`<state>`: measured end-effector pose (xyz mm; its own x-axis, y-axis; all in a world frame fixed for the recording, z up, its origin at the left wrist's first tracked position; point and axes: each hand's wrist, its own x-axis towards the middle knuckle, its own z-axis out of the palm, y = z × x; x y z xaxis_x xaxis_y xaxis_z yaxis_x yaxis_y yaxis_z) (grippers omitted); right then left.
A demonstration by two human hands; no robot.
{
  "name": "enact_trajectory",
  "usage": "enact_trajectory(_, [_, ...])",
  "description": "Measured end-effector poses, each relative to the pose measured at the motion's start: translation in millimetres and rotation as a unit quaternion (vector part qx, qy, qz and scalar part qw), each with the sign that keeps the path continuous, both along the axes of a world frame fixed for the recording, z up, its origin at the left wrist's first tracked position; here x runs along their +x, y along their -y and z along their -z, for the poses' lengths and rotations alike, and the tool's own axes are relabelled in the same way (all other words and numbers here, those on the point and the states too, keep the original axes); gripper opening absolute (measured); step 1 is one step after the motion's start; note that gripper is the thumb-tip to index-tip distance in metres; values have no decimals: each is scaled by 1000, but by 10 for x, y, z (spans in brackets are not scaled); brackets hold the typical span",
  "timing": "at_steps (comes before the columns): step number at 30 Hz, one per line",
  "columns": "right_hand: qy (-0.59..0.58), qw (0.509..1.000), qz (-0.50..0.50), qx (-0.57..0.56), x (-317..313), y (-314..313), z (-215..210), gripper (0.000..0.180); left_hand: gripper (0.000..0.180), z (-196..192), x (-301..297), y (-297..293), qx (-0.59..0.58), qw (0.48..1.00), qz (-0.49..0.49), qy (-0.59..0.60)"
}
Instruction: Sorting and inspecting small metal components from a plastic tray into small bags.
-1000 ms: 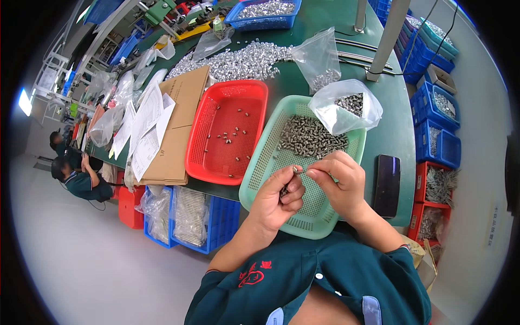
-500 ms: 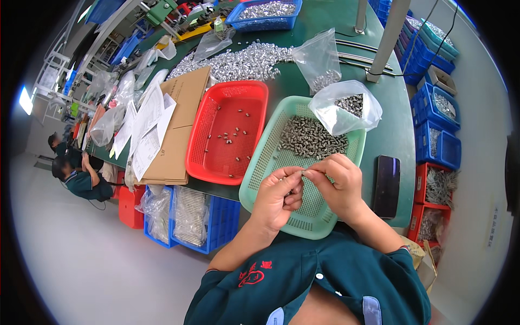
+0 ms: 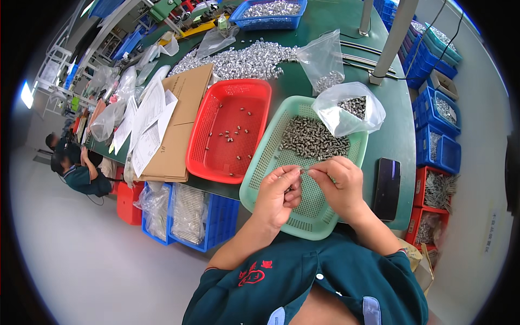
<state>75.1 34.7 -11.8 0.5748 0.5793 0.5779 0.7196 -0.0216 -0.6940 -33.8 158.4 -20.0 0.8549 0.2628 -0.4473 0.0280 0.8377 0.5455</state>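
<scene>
Over the near half of a light green basket (image 3: 254,179), my two hands meet fingertip to fingertip. My left hand (image 3: 277,197) is closed, thumb against forefinger, with its other fingers curled over a small metal part partly hidden in the palm. My right hand (image 3: 341,187) pinches from the other side. A tiny piece shows between the fingertips, too small to name. Beyond them in the basket lies a heap of small dark metal cylinders (image 3: 311,138). An opened clear plastic bag (image 3: 330,116) with more of these rests on the basket's far right rim.
Left of the green basket stands a red basket (image 3: 208,160) with several metal pieces. A cardboard sheet (image 3: 179,130) and papers (image 3: 146,135) lie farther left. Shiny parts (image 3: 244,59) are heaped at the back. A phone (image 3: 387,189) lies right; a metal post (image 3: 392,43) rises behind.
My fingertips have drawn slightly apart, so a small gap shows between them. The whole view has shifted a little; the baskets and heaps look unchanged.
</scene>
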Motion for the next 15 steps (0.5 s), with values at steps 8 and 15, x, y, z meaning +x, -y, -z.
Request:
enact_trajectory(8, [-79, 995, 56, -2, 50, 74, -38, 8, 30, 26, 28, -70, -63, 997, 18, -26])
enact_trajectory(15, [-160, 986, -13, -42, 7, 99, -32, 8, 34, -6, 23, -72, -48, 997, 61, 17])
